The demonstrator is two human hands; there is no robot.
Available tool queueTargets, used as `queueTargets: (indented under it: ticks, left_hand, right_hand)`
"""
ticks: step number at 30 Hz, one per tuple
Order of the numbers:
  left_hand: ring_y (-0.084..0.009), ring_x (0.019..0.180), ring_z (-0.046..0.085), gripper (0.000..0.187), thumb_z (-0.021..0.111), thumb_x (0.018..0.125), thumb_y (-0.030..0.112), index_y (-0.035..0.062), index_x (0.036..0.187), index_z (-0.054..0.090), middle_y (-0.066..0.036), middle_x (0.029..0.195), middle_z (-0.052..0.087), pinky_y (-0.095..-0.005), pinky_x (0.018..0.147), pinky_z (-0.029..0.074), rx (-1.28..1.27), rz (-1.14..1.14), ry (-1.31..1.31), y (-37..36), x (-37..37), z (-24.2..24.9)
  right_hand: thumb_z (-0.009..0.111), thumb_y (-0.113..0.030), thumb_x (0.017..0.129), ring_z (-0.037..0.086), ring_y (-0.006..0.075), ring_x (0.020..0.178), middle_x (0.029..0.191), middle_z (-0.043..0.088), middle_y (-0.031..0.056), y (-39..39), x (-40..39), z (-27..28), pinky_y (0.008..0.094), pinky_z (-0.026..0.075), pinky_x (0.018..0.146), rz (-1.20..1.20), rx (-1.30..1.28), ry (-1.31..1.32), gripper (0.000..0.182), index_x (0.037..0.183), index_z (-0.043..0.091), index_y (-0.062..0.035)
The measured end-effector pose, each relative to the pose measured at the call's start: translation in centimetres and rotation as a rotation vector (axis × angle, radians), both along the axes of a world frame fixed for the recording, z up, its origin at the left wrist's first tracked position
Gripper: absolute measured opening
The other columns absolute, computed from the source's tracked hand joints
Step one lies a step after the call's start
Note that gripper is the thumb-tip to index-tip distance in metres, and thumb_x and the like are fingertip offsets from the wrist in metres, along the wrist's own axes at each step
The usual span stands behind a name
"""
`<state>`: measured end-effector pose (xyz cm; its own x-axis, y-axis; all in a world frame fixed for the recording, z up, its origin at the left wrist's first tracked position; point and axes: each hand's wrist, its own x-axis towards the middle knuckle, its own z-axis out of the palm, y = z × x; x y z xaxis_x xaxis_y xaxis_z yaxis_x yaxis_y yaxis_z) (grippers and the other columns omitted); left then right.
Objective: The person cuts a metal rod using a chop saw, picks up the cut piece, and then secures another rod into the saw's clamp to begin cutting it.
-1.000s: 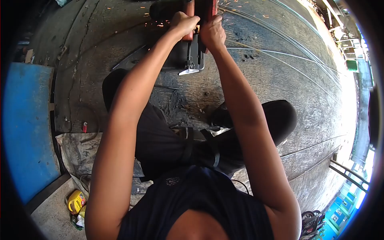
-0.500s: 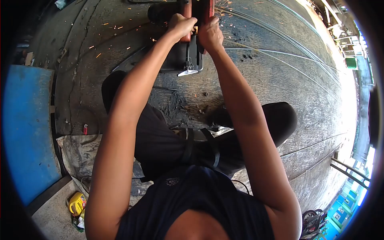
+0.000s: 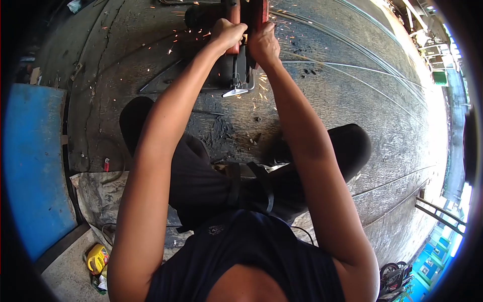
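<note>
I see left hand wrapped tight on the red cutting tool | right hand gripping it too | tool up front on the dark floor | sparks fly

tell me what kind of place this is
Probably an open-sided metal workshop or yard. Both hands, left hand and right hand, grip a red power cutting tool throwing orange sparks, long thin steel rods lie across the stained concrete floor.

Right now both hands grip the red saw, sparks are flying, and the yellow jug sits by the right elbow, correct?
Not quite. The head view shows the yellow jug by the left elbow. Both the left hand and right hand do grip the red saw, with sparks flying.
</note>
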<state>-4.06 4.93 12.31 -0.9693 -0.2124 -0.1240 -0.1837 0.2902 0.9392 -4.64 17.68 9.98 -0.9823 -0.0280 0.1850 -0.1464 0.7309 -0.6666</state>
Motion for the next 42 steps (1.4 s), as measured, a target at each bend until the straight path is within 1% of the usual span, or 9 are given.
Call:
queueTargets:
  ticks: [3, 7, 10, 12, 16, 21, 25, 33, 42]
  left_hand:
    - [-0.0146, 0.054, 0.062, 0.028, 0.064, 0.079, 0.022, -0.0036, 0.068, 0.063, -0.01, 0.062, 0.063, -0.0299, 0.052, 0.053, -0.063, -0.007, -0.009, -0.2, -0.2, -0.1]
    - [-0.0145, 0.054, 0.062, 0.029, 0.064, 0.079, 0.023, -0.0035, 0.067, 0.063, -0.009, 0.062, 0.063, -0.0298, 0.053, 0.053, -0.062, -0.005, -0.017, -0.4, -0.6, -0.7]
    - [-0.0145, 0.054, 0.062, 0.029, 0.064, 0.079, 0.023, -0.0037, 0.068, 0.063, -0.01, 0.062, 0.063, -0.0298, 0.053, 0.053, -0.11, -0.012, -0.023, -0.4, -0.7, -0.9]
    - [-0.0147, 0.054, 0.062, 0.028, 0.064, 0.079, 0.022, -0.0041, 0.069, 0.064, -0.01, 0.062, 0.063, -0.03, 0.052, 0.053, -0.053, -0.011, -0.006, -0.3, -0.3, -0.5]
    - [-0.0149, 0.054, 0.062, 0.029, 0.065, 0.08, 0.022, -0.0047, 0.07, 0.065, -0.01, 0.062, 0.064, -0.0302, 0.052, 0.053, -0.068, -0.002, -0.004, -0.2, -0.3, -0.6]
    - [-0.0154, 0.052, 0.062, 0.029, 0.066, 0.08, 0.023, -0.0048, 0.071, 0.066, -0.01, 0.062, 0.064, -0.0302, 0.051, 0.053, -0.024, -0.002, -0.01, -0.1, 0.0, -0.3]
    - [-0.0155, 0.052, 0.062, 0.029, 0.066, 0.08, 0.023, -0.0047, 0.072, 0.066, -0.01, 0.062, 0.064, -0.03, 0.051, 0.053, -0.096, 0.008, -0.012, -0.4, -0.7, -1.2]
    - [-0.0155, 0.052, 0.061, 0.028, 0.066, 0.08, 0.023, -0.0044, 0.073, 0.064, -0.01, 0.062, 0.063, -0.0299, 0.049, 0.051, -0.025, -0.015, 0.004, -0.3, -0.2, -0.8]
    - [-0.0153, 0.053, 0.061, 0.029, 0.065, 0.081, 0.023, -0.0055, 0.075, 0.064, -0.01, 0.064, 0.063, -0.0304, 0.05, 0.051, -0.029, -0.017, 0.0, -0.2, 0.0, -0.6]
  right_hand:
    - [0.046, -0.028, 0.095, 0.06, 0.0494, 0.095, 0.107, 0.057, 0.0315, 0.0, 0.1, -0.2, 0.0531, 0.048, 0.083, -0.001, -0.013, 0.007, 0.034, 0.111, 0.035, -0.0002]
    - [0.046, -0.028, 0.095, 0.06, 0.0492, 0.096, 0.108, 0.057, 0.0317, 0.1, 0.1, -0.1, 0.0528, 0.048, 0.083, 0.0, -0.01, 0.015, 0.035, 0.112, 0.035, 0.0002]
    - [0.047, -0.028, 0.095, 0.06, 0.049, 0.096, 0.108, 0.057, 0.0316, 0.1, 0.0, -0.3, 0.0526, 0.048, 0.083, 0.0, -0.011, 0.017, 0.035, 0.112, 0.035, 0.0003]
    - [0.047, -0.027, 0.094, 0.06, 0.0488, 0.096, 0.108, 0.057, 0.0315, 0.1, 0.1, -0.3, 0.0525, 0.048, 0.083, -0.004, -0.012, 0.021, 0.035, 0.113, 0.035, 0.0004]
    - [0.048, -0.026, 0.094, 0.061, 0.0481, 0.096, 0.108, 0.056, 0.0314, 0.1, 0.2, -0.4, 0.052, 0.049, 0.083, -0.002, -0.008, 0.023, 0.035, 0.113, 0.035, 0.0004]
    - [0.049, -0.025, 0.094, 0.061, 0.0473, 0.096, 0.109, 0.056, 0.0314, 0.2, 0.3, -0.3, 0.0515, 0.049, 0.082, 0.006, -0.018, 0.023, 0.035, 0.113, 0.035, 0.0004]
    - [0.049, -0.025, 0.094, 0.061, 0.0476, 0.095, 0.108, 0.055, 0.0318, 0.2, 0.3, -0.2, 0.0516, 0.049, 0.081, 0.007, -0.011, 0.022, 0.035, 0.112, 0.035, 0.0008]
    - [0.048, -0.026, 0.094, 0.061, 0.0487, 0.093, 0.108, 0.056, 0.0311, 0.1, 0.4, -0.4, 0.0536, 0.048, 0.081, -0.01, -0.026, 0.034, 0.033, 0.111, 0.035, -0.0002]
    - [0.048, -0.026, 0.094, 0.061, 0.0486, 0.092, 0.105, 0.057, 0.0303, 0.2, 0.6, -0.5, 0.0539, 0.049, 0.08, -0.01, -0.052, 0.042, 0.032, 0.111, 0.036, -0.0015]
